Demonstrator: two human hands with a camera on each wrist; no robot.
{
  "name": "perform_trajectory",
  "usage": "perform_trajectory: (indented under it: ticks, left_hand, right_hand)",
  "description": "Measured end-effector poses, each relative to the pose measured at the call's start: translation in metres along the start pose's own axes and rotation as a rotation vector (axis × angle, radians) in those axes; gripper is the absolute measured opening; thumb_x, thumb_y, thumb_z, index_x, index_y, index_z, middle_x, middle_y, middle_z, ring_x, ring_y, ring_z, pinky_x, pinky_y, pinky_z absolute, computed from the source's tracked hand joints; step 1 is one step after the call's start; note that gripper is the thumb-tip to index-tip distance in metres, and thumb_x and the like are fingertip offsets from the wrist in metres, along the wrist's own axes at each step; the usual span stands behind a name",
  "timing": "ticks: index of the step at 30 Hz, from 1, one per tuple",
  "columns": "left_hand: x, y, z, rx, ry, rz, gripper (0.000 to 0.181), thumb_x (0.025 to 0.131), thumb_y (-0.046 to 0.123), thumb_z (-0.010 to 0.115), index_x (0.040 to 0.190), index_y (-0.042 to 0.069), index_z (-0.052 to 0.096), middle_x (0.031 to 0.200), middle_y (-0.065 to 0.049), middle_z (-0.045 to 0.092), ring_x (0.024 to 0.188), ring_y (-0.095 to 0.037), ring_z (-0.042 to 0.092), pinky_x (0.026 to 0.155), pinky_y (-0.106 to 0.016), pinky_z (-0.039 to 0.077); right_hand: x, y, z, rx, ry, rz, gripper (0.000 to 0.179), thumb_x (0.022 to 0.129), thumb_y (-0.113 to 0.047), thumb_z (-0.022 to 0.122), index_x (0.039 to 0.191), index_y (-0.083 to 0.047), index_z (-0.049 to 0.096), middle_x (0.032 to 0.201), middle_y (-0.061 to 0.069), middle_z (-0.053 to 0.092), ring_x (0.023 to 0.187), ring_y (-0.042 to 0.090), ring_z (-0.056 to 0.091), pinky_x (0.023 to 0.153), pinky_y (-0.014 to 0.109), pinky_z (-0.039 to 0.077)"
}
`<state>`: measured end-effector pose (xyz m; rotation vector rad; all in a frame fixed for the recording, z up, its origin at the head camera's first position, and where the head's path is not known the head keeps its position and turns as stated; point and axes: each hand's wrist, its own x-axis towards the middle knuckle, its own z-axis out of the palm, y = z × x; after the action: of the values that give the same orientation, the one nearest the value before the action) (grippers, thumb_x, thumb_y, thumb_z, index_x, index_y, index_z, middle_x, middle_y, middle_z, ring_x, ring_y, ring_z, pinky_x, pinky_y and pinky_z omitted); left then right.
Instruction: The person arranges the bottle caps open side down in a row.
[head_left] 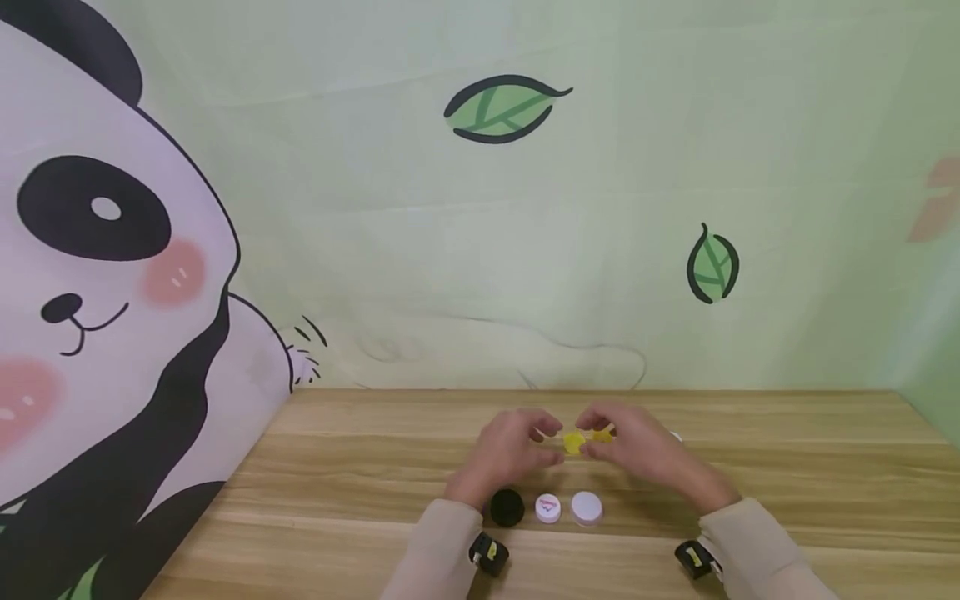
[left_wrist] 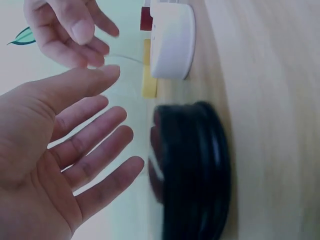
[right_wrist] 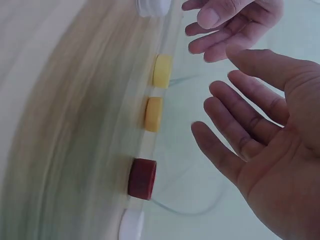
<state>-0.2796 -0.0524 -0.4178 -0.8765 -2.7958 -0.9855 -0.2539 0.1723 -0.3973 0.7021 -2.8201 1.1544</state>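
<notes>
My left hand point(head_left: 506, 454) and right hand point(head_left: 637, 443) hover over the table, palms facing each other, with relaxed, spread fingers and nothing held. Between them in the head view lies a yellow cap point(head_left: 573, 442), close to the right fingertips; an orange-yellow cap point(head_left: 602, 435) shows partly behind the right hand. The right wrist view has a dark red cap point(right_wrist: 142, 179) and a white cap point(right_wrist: 131, 225) further along that row; the right hand hides the red one from the head camera. Nearer the front are a black lid point(head_left: 507, 507), a white cap with reddish print point(head_left: 548, 508) and a plain white cap point(head_left: 587, 507).
The wood-grain table point(head_left: 337, 500) meets a pale green backdrop point(head_left: 360, 208) with a printed panda point(head_left: 82, 333) at left and printed leaves. Black wrist cameras point(head_left: 489, 554) sit at both beige sleeves point(head_left: 435, 554).
</notes>
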Motion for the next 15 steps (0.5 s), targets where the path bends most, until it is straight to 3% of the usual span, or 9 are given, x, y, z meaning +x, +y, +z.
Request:
perform_trajectory:
  ticks: [7,15]
  left_hand:
    - [0.010,-0.002,0.010,-0.030,0.080,-0.036,0.032,0.088,0.015,0.086,0.118,0.005,0.078,0.111,-0.005,0.079,0.100,-0.022,0.075,0.085,-0.030,0.057]
    - [0.015,0.001,0.015,-0.041,0.073,-0.076,0.033,0.087,0.012,0.087,0.118,0.004,0.077,0.109,-0.007,0.079,0.095,-0.024,0.077,0.080,-0.030,0.058]
  right_hand:
    - [0.016,0.012,0.004,-0.028,0.022,-0.007,0.024,0.096,-0.006,0.079,0.117,0.000,0.072,0.118,0.016,0.073,0.116,0.038,0.067,0.101,0.056,0.053]
    - [0.025,0.020,0.011,-0.014,0.017,-0.036,0.028,0.093,-0.005,0.081,0.117,0.003,0.071,0.117,0.018,0.073,0.114,0.040,0.067,0.100,0.058,0.053]
